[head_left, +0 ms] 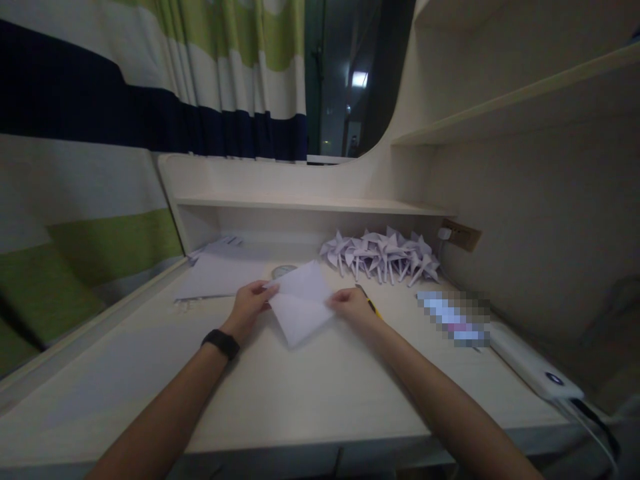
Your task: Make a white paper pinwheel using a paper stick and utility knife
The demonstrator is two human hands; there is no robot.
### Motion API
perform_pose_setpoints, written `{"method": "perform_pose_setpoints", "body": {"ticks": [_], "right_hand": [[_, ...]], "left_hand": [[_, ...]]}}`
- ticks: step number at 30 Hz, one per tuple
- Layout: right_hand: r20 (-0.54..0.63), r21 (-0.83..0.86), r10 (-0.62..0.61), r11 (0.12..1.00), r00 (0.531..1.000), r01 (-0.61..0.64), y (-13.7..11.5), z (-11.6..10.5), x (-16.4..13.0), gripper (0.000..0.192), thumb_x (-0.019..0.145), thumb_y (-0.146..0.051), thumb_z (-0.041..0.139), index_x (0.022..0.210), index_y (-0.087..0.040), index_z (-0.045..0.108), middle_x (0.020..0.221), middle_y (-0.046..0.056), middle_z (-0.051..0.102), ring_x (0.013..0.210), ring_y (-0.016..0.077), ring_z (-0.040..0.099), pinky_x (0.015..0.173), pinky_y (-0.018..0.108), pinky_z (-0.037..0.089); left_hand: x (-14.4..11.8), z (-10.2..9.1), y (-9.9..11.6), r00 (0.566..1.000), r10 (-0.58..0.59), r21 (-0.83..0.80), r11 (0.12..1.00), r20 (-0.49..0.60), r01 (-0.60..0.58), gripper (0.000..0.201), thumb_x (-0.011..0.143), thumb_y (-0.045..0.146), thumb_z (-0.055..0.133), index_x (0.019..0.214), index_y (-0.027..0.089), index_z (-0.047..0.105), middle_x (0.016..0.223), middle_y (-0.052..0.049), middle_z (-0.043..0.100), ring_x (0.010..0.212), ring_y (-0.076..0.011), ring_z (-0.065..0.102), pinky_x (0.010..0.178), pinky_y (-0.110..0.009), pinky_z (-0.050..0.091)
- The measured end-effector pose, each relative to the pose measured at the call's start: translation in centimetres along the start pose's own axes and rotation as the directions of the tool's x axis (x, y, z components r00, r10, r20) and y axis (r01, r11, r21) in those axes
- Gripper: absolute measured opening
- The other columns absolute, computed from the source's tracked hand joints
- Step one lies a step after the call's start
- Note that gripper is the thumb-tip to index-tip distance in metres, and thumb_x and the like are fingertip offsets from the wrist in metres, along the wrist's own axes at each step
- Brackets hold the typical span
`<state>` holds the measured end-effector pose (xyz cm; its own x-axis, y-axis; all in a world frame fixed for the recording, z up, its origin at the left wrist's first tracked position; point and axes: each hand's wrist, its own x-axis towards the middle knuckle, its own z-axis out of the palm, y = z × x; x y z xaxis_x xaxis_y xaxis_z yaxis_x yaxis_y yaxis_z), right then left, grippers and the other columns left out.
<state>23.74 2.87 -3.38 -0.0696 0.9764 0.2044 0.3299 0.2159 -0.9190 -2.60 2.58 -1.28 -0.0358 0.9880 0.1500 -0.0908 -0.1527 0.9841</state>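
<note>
A creased square sheet of white paper [303,303] is held up just above the desk, turned so its corners point up and down. My left hand [250,303] pinches its left corner, thumb on top; a dark watch [221,344] is on that wrist. At the right corner, my right hand [353,303] grips the paper between thumb and fingers. Close beyond the right hand lies a yellow and black utility knife [369,302]. Behind the paper sits a round grey roll [283,271], partly covered, perhaps tape.
Several folded paper pinwheels [385,253] are heaped at the back right. A stack of white paper [220,270] lies at the back left. On the right are a blurred-out lit device [453,319] and a white power bank [535,363] with cables. A low shelf [310,204] overhangs the desk's rear.
</note>
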Motion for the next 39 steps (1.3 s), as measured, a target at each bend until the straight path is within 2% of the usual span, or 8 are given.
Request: {"method": "perform_pose_setpoints", "body": {"ticks": [6,10,12,14,19,26,33,39], "right_hand": [[-0.115,-0.150,-0.067,0.987,0.991,0.050,-1.6,-0.4,-0.6,0.016,0.068,-0.026,0.066,0.074,-0.013,0.075,0.071,0.007,0.072,0.063,0.0175,0.062,0.061,0.027,0.044],[-0.153,-0.164,-0.089,0.984,0.984,0.063,-2.2,0.6,-1.3,0.015,0.069,-0.025,0.066,0.075,-0.015,0.075,0.074,0.007,0.073,0.069,0.0191,0.065,0.065,0.028,0.047],[-0.160,-0.069,-0.076,0.995,0.984,0.065,-2.1,1.4,-1.5,0.016,0.069,-0.029,0.068,0.074,-0.015,0.074,0.073,0.007,0.073,0.069,0.0193,0.065,0.064,0.028,0.047],[-0.155,0.067,-0.040,0.996,0.987,0.051,-1.9,2.3,-1.8,0.018,0.066,-0.032,0.071,0.072,-0.016,0.073,0.071,0.006,0.072,0.067,0.0189,0.064,0.063,0.028,0.048],[-0.010,0.467,0.125,0.878,0.992,-0.106,-2.0,3.6,-2.2,0.024,0.054,-0.034,0.079,0.064,-0.015,0.069,0.062,0.002,0.066,0.059,0.0149,0.060,0.061,0.029,0.051],[0.051,0.478,0.274,0.838,0.960,-0.264,-3.1,3.1,-2.7,0.014,0.054,-0.022,0.076,0.061,-0.014,0.067,0.054,0.002,0.063,0.052,0.0141,0.062,0.056,0.026,0.050],[0.136,0.478,0.222,0.839,0.966,-0.260,-3.6,3.2,-3.1,0.005,0.056,-0.016,0.070,0.060,-0.014,0.068,0.060,0.004,0.068,0.054,0.0151,0.064,0.056,0.026,0.051],[0.193,0.496,0.220,0.819,0.956,-0.289,-3.6,3.1,-3.0,0.009,0.058,-0.014,0.069,0.067,-0.012,0.070,0.063,0.006,0.071,0.055,0.0157,0.066,0.057,0.025,0.053]], "left_hand": [[0.2,0.2,-0.3,0.977,0.209,0.249,0.949,-0.034,-0.194,0.055,0.068,0.041,0.075,0.114,0.015,0.060,0.098,-0.011,0.068,0.082,-0.0250,0.066,0.071,-0.038,0.053],[-1.1,1.2,-0.1,0.774,0.630,0.695,0.525,0.071,-0.491,0.044,0.072,0.032,0.072,0.112,0.018,0.060,0.118,-0.013,0.060,0.114,-0.0314,0.053,0.098,-0.048,0.042],[-2.2,2.1,-0.2,0.688,0.661,0.707,0.329,0.301,-0.626,0.029,0.079,0.030,0.067,0.106,0.020,0.063,0.114,-0.011,0.062,0.112,-0.0289,0.054,0.101,-0.046,0.039],[-3.3,3.2,-0.4,0.646,0.624,0.650,0.276,0.439,-0.708,0.027,0.083,0.033,0.064,0.107,0.020,0.062,0.110,-0.010,0.063,0.107,-0.0261,0.056,0.096,-0.042,0.044],[-4.4,4.9,-1.1,0.697,0.522,0.599,0.378,0.492,-0.706,0.023,0.089,0.033,0.059,0.108,0.020,0.060,0.106,-0.009,0.065,0.100,-0.0234,0.059,0.089,-0.038,0.047],[-4.2,4.4,-1.3,0.845,0.395,0.602,0.593,0.361,-0.535,0.021,0.082,0.038,0.065,0.090,0.018,0.063,0.086,-0.006,0.067,0.073,-0.0188,0.062,0.067,-0.031,0.050],[-4.5,4.5,-1.1,0.801,0.343,0.503,0.639,0.490,-0.581,0.030,0.072,0.023,0.068,0.101,0.018,0.062,0.096,-0.007,0.068,0.086,-0.0214,0.062,0.078,-0.035,0.049],[-4.8,4.7,-0.2,0.824,0.323,0.475,0.695,0.466,-0.540,0.024,0.080,0.039,0.064,0.088,0.017,0.062,0.085,-0.005,0.067,0.079,-0.0188,0.061,0.072,-0.031,0.048]]}}
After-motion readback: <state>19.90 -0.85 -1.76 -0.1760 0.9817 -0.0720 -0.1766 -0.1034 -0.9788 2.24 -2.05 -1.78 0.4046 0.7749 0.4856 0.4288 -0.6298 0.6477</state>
